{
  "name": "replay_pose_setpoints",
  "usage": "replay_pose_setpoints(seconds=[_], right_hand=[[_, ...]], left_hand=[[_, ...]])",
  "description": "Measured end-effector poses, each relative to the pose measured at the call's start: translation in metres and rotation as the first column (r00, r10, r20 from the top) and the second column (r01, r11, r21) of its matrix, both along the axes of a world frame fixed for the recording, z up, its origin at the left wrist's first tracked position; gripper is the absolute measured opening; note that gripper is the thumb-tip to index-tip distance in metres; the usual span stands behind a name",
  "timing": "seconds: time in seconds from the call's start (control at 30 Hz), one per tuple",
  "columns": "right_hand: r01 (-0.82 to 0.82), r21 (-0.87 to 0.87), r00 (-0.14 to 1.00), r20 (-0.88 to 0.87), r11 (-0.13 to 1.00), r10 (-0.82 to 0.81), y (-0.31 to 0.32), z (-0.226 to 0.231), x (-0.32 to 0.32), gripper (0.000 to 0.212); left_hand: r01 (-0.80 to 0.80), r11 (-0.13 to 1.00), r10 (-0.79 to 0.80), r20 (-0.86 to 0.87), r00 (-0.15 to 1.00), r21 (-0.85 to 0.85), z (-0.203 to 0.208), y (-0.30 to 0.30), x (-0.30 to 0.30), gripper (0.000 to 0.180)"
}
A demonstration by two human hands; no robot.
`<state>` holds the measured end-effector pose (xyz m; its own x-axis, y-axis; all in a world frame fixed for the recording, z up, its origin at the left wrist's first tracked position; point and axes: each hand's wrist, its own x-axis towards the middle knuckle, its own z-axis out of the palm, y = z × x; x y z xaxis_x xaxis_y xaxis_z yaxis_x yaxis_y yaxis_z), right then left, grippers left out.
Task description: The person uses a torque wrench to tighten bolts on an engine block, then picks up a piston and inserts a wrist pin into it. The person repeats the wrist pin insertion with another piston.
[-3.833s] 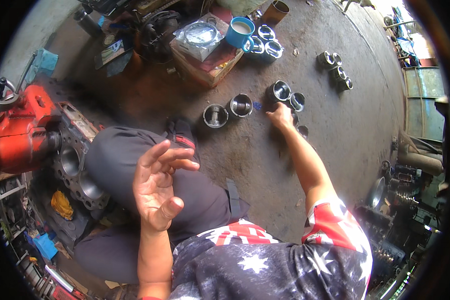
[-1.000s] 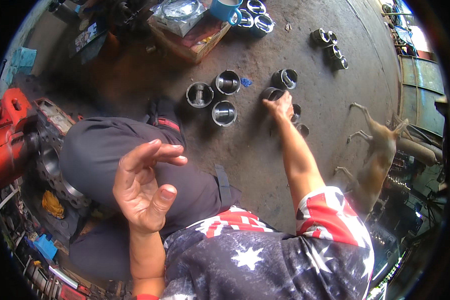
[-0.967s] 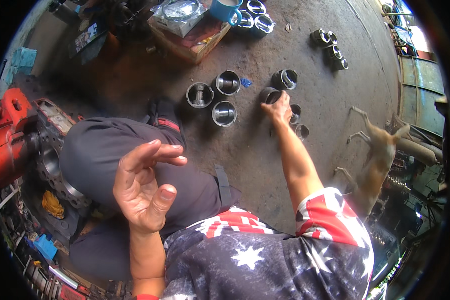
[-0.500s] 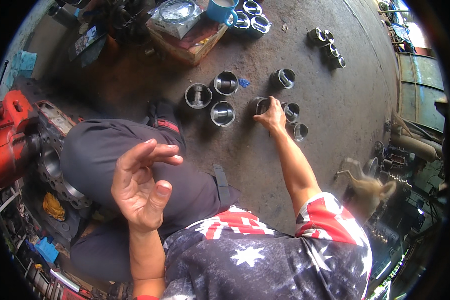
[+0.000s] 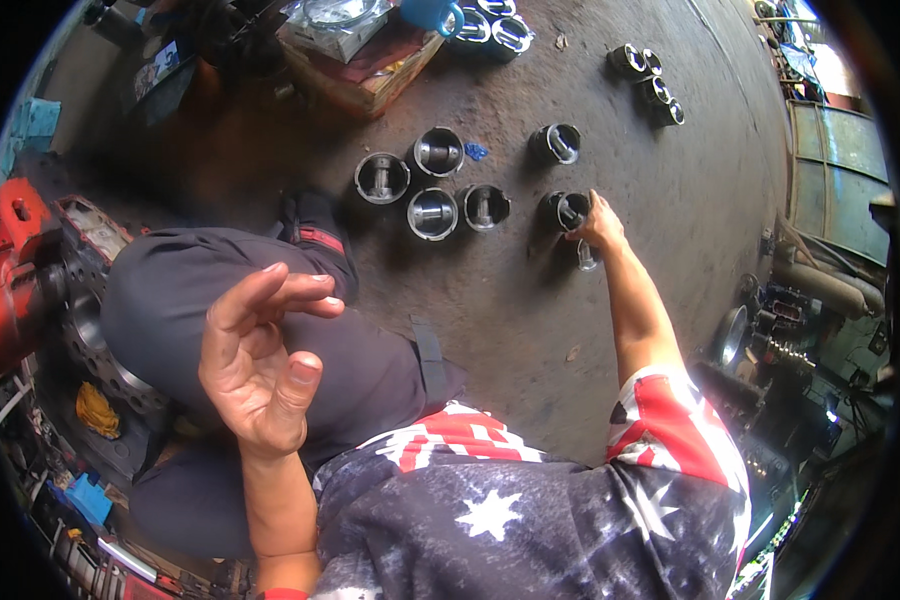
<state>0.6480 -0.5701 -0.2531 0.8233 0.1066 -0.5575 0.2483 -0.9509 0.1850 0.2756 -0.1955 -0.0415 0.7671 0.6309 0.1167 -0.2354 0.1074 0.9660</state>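
Observation:
My right hand (image 5: 600,222) reaches out over the floor, its fingers wrapped round the rim of a dark metal piston (image 5: 567,210). Just nearer to me, a smaller piston (image 5: 587,256) is partly hidden by that hand. Farther off stands another piston (image 5: 560,144), apart from the hand. To the left, several pistons form a cluster, open ends up with their pins showing; the rightmost piston (image 5: 486,207) of these stands slightly apart. Raised over my bent leg, my left hand (image 5: 265,365) has its fingers spread and holds nothing.
A wooden box (image 5: 370,90) with a wrapped package and a blue mug (image 5: 432,14) stands at the far left. More pistons (image 5: 510,36) sit beside it, others (image 5: 650,82) at the far right. A red machine (image 5: 15,270) and engine block (image 5: 95,290) flank my left leg.
The piston in my right hand was moved left to the cluster and let go. That hand has moved right onto another piston. A blurred tan animal at right has left the view.

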Motion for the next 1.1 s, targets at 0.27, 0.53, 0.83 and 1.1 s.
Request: replay_pose_setpoints(seconds=[0.27,0.53,0.83,1.1], right_hand=[[-0.006,0.054,1.0,0.007,0.999,0.006,0.0,-0.019,-0.013,0.128],[0.524,0.176,0.851,-0.083,0.833,-0.518,0.026,-0.012,0.002,0.07],[0.71,0.316,0.704,-0.323,0.629,-0.632,0.045,-0.01,0.009,0.056],[0.572,0.385,0.82,-0.277,0.725,-0.5,0.085,-0.006,0.003,0.067]], left_hand=[[0.017,1.0,-0.016,-0.028,0.999,0.012,0.001,0.0,0.002,0.064],[0.051,0.999,-0.051,-0.011,0.999,0.01,0.001,-0.002,0.002,0.067],[0.051,0.999,-0.051,0.017,0.999,0.02,-0.001,-0.001,0.001,0.065],[0.056,0.998,-0.056,0.018,0.998,0.028,-0.002,-0.001,0.001,0.063]])
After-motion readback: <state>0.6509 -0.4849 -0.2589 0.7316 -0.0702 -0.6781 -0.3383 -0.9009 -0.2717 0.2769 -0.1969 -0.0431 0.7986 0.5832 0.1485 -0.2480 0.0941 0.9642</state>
